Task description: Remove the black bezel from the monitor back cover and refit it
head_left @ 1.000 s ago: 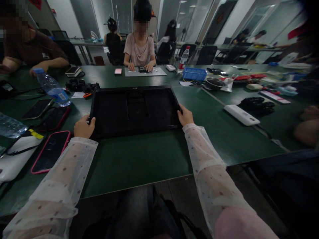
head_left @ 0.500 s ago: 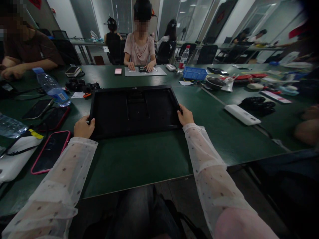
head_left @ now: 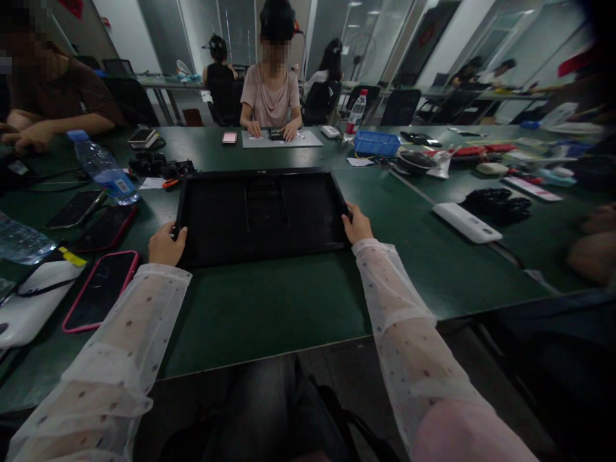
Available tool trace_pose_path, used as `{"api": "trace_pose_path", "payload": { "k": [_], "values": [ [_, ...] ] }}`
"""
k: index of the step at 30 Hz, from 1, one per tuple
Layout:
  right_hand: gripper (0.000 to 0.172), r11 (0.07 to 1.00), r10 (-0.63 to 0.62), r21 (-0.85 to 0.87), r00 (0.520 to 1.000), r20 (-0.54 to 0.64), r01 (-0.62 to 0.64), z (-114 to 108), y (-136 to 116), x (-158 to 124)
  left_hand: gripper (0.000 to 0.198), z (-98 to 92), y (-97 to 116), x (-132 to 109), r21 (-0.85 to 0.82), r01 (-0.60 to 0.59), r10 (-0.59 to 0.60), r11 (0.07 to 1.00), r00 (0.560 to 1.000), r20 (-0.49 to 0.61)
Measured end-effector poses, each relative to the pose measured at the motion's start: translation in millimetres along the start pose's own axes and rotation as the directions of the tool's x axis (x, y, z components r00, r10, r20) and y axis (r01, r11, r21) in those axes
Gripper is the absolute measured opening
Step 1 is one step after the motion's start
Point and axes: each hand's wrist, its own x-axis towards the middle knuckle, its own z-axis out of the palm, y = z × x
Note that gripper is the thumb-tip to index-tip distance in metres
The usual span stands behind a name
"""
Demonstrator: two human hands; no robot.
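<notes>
A wide black monitor casing (head_left: 221, 218), shallow like a tray with a raised rim and a recessed block in its middle, rests on the green table in front of me. My left hand (head_left: 166, 246) grips its left edge, thumb on the near side. Around the right edge, my right hand (head_left: 359, 224) has its fingers wrapped. Both forearms wear sheer white sleeves with dark stars. A phone in a pink case (head_left: 102, 290) lies close to my left wrist.
Left of the casing are a water bottle (head_left: 104, 168), a dark phone (head_left: 76, 209) and a white power bank-like device (head_left: 36, 308). A long white device (head_left: 466, 222) lies to the right. Beyond stands a blue basket (head_left: 376, 142). A person (head_left: 270, 96) sits opposite; others sit around.
</notes>
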Motion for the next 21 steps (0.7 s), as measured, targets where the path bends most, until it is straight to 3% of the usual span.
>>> {"api": "trace_pose_path", "payload": {
  "k": [6, 11, 16, 19, 21],
  "values": [
    [0.058, 0.972, 0.029, 0.234, 0.999, 0.016, -0.032, 3.6, 14.3, 6.5, 0.047, 0.1, -4.8, 3.8, -0.072, 0.046, -0.044, 0.996, 0.999, 0.017],
    [0.083, 0.811, 0.098, 0.552, 0.975, 0.198, -0.193, 4.1, 24.7, 13.4, 0.033, -8.0, -17.1, 16.5, -0.308, 0.135, -0.103, 0.942, 0.988, 0.117],
    [0.093, 0.764, 0.089, 0.605, 0.965, 0.246, -0.225, -1.9, 21.3, 11.8, 0.038, -13.2, -24.0, 21.2, -0.517, 0.362, -0.247, 0.776, 0.928, 0.279],
    [0.086, 0.770, 0.073, 0.599, 0.963, 0.259, -0.219, -6.3, 14.2, 9.1, 0.050, -11.2, -26.5, 20.2, -0.550, 0.362, -0.229, 0.753, 0.927, 0.297],
    [0.081, 0.782, 0.061, 0.591, 0.967, 0.247, -0.200, -8.2, 9.7, 8.0, 0.054, -8.5, -29.3, 20.9, -0.518, 0.287, -0.185, 0.806, 0.953, 0.241]
  ]
}}
